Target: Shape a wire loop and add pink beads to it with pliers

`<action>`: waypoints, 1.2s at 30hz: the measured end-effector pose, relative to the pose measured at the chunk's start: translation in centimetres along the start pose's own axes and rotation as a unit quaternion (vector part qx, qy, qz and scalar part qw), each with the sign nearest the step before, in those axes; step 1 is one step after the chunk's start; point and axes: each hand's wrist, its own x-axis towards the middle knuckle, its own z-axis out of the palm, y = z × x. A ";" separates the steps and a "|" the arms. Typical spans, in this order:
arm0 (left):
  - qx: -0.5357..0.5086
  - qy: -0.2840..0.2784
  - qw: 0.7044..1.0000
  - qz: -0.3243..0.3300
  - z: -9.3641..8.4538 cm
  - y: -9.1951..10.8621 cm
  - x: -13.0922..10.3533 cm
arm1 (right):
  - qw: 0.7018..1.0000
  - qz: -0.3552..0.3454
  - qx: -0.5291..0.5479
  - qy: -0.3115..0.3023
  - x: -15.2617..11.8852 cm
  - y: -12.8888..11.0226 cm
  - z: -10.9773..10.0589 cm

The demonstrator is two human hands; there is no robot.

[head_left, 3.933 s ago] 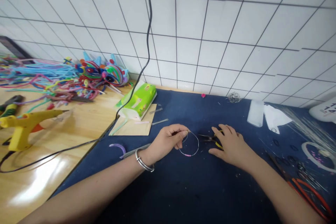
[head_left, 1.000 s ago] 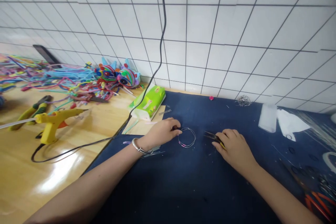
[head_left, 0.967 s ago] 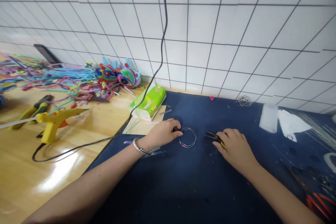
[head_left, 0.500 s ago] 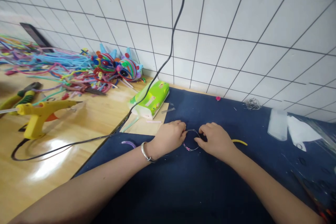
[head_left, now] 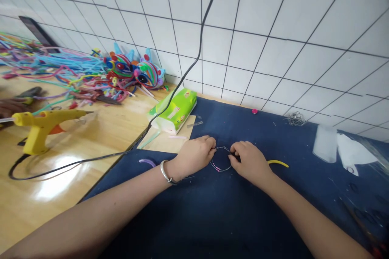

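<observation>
Between my two hands is a thin, silvery loop, a beaded bracelet (head_left: 219,168) with a few small pink beads along its near side. My left hand (head_left: 197,153), with a silver bangle on the wrist, pinches the loop's left side. On the right side, the thumb and forefinger of my right hand (head_left: 249,160) close on the loop; the exact spot is partly hidden by the fingers. Both hands rest just over the dark blue mat (head_left: 194,214). A purple fuzzy stem (head_left: 147,162) lies by my left wrist, a yellow one (head_left: 278,163) by my right.
A tissue pack (head_left: 176,107) sits behind my left hand, with a black cable (head_left: 170,105) across it. Leftward are a yellow glue gun (head_left: 45,125), colourful pipe cleaners (head_left: 67,66) and another person's hand (head_left: 9,108). Tangled wire (head_left: 296,118) and clear plastic (head_left: 325,143) lie right.
My right thumb and forefinger have closed together at the loop's right side. My left hand keeps its pinch. At far left, another person's hand has appeared by the pliers. The view has shifted slightly.
</observation>
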 end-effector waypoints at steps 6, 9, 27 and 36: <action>-0.019 0.000 1.000 0.009 -0.1 -0.1 0.0 | 1.000 -0.003 0.008 0.002 0.0 0.0 0.0; -0.021 0.000 1.000 0.007 -0.1 -0.1 0.0 | 1.000 -0.003 0.007 0.000 0.0 0.0 0.1; -0.001 0.008 1.000 -0.013 0.0 0.2 0.1 | 1.000 0.000 0.004 0.021 -0.1 0.0 0.5; -0.050 -0.001 0.999 -0.016 -0.1 -0.3 0.2 | 0.999 -0.010 0.005 0.030 -0.3 0.1 0.3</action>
